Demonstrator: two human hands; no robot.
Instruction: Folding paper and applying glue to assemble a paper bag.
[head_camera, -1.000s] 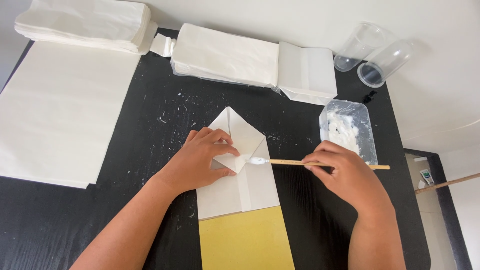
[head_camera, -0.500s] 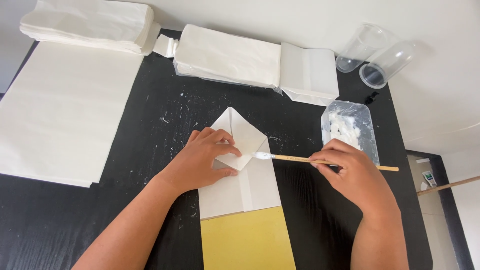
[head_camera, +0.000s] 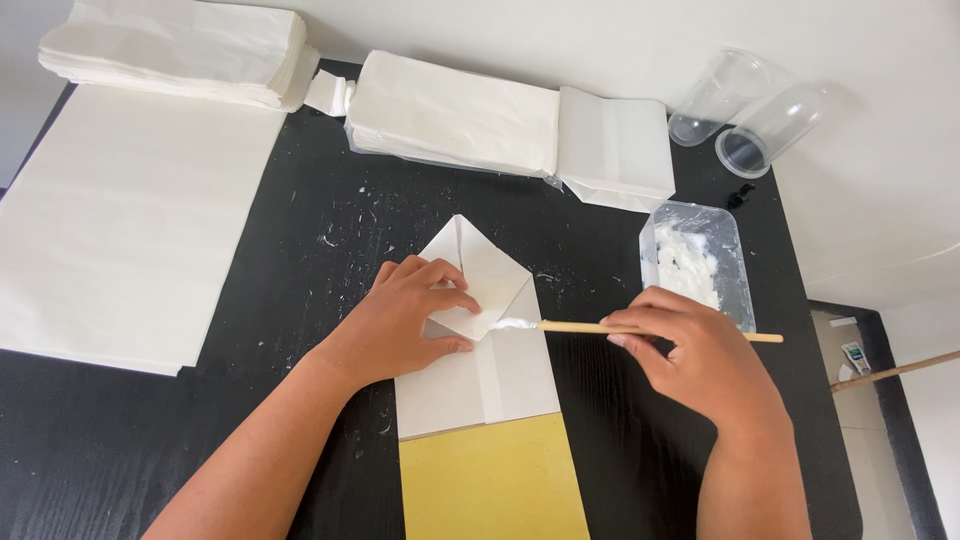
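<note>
My left hand (head_camera: 400, 325) presses the folded paper bag (head_camera: 478, 340) flat mid-tabletop (head_camera: 300, 230) while my right hand (head_camera: 690, 355), fingers gripping the glue stick (head_camera: 640, 329), has slid its tip onto the fold.

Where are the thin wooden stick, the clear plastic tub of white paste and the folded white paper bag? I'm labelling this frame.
thin wooden stick (head_camera: 580, 327), head view, bare shaft left of the right hand.
clear plastic tub of white paste (head_camera: 694, 262), head view, paste inside.
folded white paper bag (head_camera: 500, 270), head view, upper right flap.
</note>
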